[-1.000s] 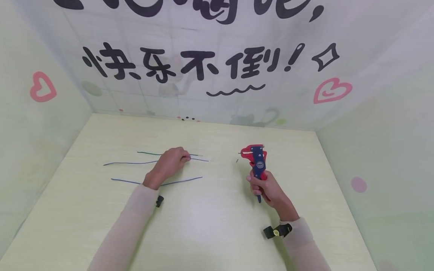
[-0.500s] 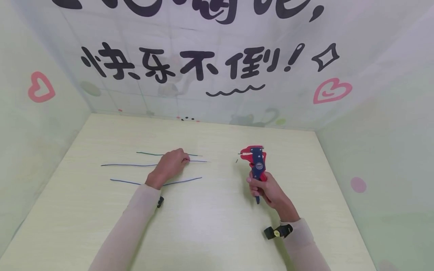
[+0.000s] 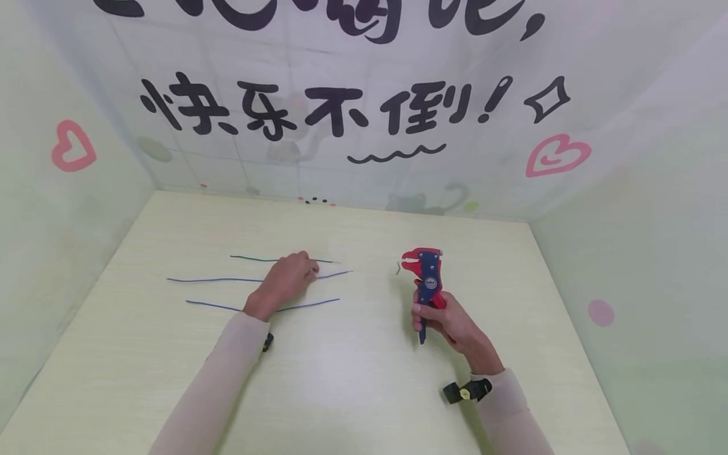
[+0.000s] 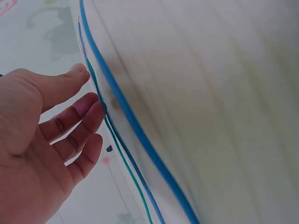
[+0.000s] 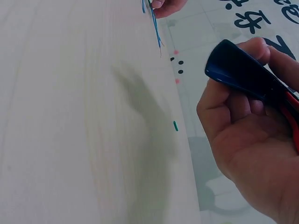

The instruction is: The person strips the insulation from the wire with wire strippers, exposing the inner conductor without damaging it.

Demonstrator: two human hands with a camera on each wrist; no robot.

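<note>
My left hand [image 3: 287, 281] lies over the middle blue wire [image 3: 216, 279] on the table. In the left wrist view its fingers are relaxed, the thumb stands apart from them, and the fingertips are beside the wires. Behind it runs a green wire [image 3: 250, 258]; a further blue wire [image 3: 309, 305] passes in front, partly hidden by my wrist. Bare metal shows at the right tips of the green and middle blue wires. My right hand [image 3: 452, 322] grips the handle of a red and dark blue wire stripper [image 3: 429, 272], its jaws pointing left and apart.
Small insulation scraps [image 3: 398, 269] lie left of the stripper's head; one green scrap [image 5: 175, 126] shows in the right wrist view. The pale table [image 3: 341, 379] is bounded by printed fabric walls [image 3: 483, 177] at the back and sides.
My left fingers have loosened from the middle blue wire, which shifted slightly left. The stripper's handle swung left and its head dropped slightly; the short piece at its jaws now lies among the scraps.
</note>
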